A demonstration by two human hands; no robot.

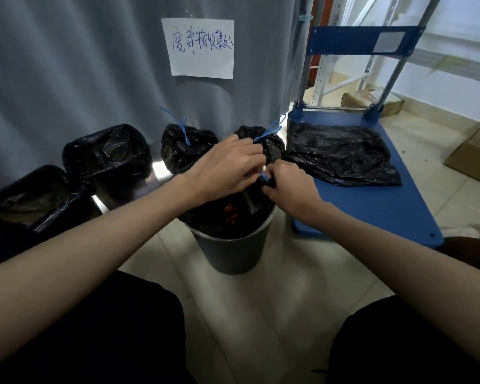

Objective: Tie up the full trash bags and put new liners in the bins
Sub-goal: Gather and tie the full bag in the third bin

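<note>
A storeroom or warehouse corner used for collecting rubbish: a handwritten paper sign (202,47) hangs on a grey curtain (67,65), lined bins (107,156) stand in a row on the tiled floor (261,295), beside a blue platform trolley (372,206), metal shelving (341,73) and cardboard boxes (474,159)

- There is one view only, from a wide-angle camera worn on the person's head, so no second view shares the scene.
- It looks forward and steeply down, close over a gray bin (230,246) that sits near the middle of the frame.
- Both forearms run in from the lower corners and meet just above the bin; dark trouser legs fill the bottom edge below it.
- Behind the bin, a gray curtain (75,65) closes the far side.
- The wide lens bends straight lines: the blue cart (372,206) right of the bin leans outward.
</note>
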